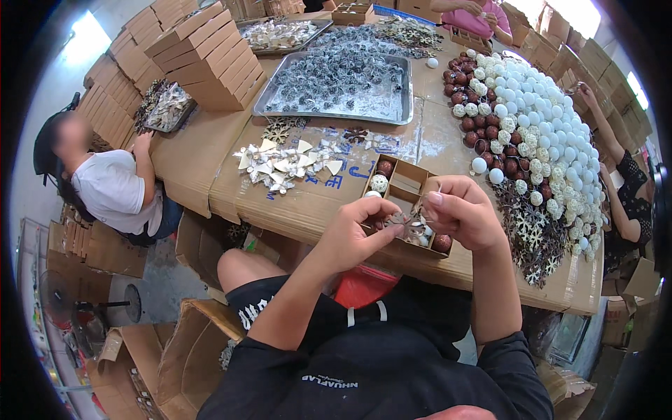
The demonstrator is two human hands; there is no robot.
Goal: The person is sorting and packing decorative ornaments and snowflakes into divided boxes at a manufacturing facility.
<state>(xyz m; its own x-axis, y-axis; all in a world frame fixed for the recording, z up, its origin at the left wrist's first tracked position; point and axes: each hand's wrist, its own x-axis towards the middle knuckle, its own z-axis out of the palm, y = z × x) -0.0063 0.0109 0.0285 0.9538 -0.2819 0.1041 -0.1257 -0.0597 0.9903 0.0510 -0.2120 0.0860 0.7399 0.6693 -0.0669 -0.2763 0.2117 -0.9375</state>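
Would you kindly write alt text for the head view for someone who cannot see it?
A person's left hand holds a brown snowflake ornament over a divided cardboard box, with the right hand close beside it. The table bears a metal tray of small ornaments and a heap of white and brown balls.

black shirt (406,371) and shorts (271,289) bear white lettering (330,383).

Pale wall (40,73), bright light (87,38), grey floor (165,274).
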